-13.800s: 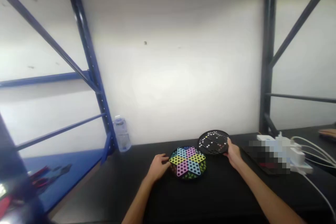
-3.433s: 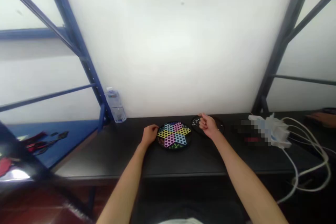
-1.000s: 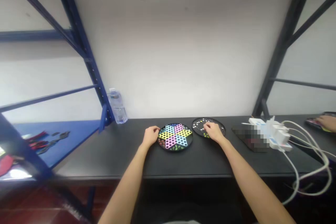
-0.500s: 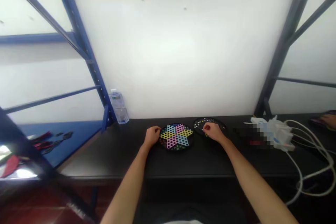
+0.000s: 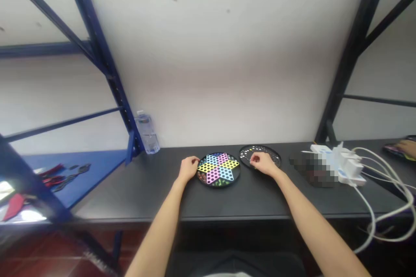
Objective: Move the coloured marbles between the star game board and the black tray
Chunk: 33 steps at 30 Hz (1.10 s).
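A round board with a coloured six-pointed star and many holes (image 5: 218, 169) lies on the black tabletop (image 5: 162, 194). My left hand (image 5: 188, 168) curls against its left rim and steadies it. Just to the right lies a black round tray (image 5: 260, 154) with several small white and coloured pegs. My right hand (image 5: 264, 163) rests over the tray's near edge, fingers pinched together; what they hold is too small to make out.
A clear water bottle (image 5: 147, 133) stands at the back left beside a blue rack post (image 5: 107, 69). White power adapters with cables (image 5: 341, 165) lie to the right. Another person's hand (image 5: 406, 147) shows at the far right edge. Tools lie on a blue shelf (image 5: 65, 173).
My right hand has shifted slightly over the black tray, its fingers still pinched. My left hand stays on the star board's rim. The view barely moves.
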### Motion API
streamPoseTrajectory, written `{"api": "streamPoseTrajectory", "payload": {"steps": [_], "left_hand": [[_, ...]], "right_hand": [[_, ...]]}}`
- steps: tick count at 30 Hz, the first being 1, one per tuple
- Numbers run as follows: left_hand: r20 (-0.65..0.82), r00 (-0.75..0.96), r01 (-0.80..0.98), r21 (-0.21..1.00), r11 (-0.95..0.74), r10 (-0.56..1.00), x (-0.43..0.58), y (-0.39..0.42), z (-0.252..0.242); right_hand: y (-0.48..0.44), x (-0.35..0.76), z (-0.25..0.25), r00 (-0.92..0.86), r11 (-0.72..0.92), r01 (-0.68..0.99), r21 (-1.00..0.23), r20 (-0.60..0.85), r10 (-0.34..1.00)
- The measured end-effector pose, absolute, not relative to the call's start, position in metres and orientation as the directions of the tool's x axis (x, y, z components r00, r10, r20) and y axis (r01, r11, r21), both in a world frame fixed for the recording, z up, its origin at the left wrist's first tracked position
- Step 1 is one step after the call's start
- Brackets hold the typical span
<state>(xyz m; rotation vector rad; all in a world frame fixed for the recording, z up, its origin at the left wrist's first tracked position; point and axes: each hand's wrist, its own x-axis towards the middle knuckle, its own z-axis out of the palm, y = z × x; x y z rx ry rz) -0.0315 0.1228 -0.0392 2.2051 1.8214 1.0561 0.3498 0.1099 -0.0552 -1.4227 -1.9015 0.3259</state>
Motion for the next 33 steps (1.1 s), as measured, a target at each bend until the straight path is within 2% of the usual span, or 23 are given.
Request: {"api": "streamPoseTrajectory", "payload": {"steps": [13, 20, 27, 33], "left_hand": [[0.435, 0.042, 0.832, 0.484, -0.272, 0.900, -0.030, 0.120, -0.036], [0.444, 0.046, 0.829, 0.483, -0.282, 0.895, -0.032, 0.123, -0.039], [0.445, 0.053, 0.829, 0.480, -0.288, 0.894, -0.032, 0.122, -0.038], [0.441, 0.049, 0.828, 0.484, -0.283, 0.896, -0.031, 0.122, -0.038]], "right_hand": [[0.109, 0.351, -0.053, -0.109, 0.325, 0.708, -0.626, 0.358, 0.927], [0.106, 0.349, -0.046, -0.064, 0.356, 0.669, -0.653, 0.426, 0.902], [0.105, 0.348, -0.047, -0.129, 0.356, 0.650, -0.671, 0.365, 0.922], [0.103, 0.349, -0.043, -0.094, 0.335, 0.669, -0.664, 0.371, 0.924]]}}
